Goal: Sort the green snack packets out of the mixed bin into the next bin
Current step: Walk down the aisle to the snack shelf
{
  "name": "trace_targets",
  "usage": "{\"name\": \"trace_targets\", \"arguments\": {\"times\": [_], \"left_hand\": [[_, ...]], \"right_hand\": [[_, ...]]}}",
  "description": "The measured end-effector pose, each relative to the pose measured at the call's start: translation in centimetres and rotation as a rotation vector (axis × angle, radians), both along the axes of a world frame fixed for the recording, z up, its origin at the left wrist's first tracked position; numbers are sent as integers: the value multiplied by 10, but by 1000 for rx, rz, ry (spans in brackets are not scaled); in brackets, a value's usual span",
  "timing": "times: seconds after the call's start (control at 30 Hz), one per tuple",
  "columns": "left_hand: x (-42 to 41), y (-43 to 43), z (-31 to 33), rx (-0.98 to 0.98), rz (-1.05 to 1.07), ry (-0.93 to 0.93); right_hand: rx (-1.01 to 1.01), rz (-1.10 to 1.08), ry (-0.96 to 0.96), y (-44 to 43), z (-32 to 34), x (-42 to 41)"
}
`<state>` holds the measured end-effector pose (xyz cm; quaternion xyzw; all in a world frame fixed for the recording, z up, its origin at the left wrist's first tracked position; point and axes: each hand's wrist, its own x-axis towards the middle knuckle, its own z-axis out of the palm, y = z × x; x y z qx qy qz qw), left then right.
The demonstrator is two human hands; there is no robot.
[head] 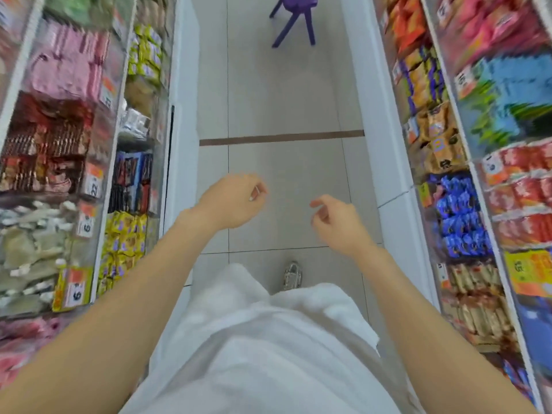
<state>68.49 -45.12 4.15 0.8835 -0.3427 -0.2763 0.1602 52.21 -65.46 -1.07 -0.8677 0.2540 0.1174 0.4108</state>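
At my left stand clear-fronted shelf bins (101,138) of pink, red and yellow packs. My left hand (231,201) hangs over the pale tiled floor (283,94), fingers loosely curled, empty; my right hand (337,222) likewise. Green foil snack packets (490,127) seem to lie among blue ones (badly blurred) in a right-shelf bin (466,83).

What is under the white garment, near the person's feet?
One patterned shoe pokes out past the white garment, standing on the grey floor tiles. The garment covers the legs and the other foot, so those cannot be seen.
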Motion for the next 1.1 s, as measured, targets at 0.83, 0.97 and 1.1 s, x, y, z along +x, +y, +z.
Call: {"name": "trace_targets", "arguments": {"times": [0.83,0.97,1.1], "left_hand": [[691,-372,-18,-73,-77,-38],[793,-458,-27,-83,-41,-75],[881,-520,-21,-70,-19,-58]], "right_hand": [[-82,-231,-84,-355,-8,683],[-46,-241,-88,-440,-25,781],[-52,-199,-54,-511,-20,878]]}}
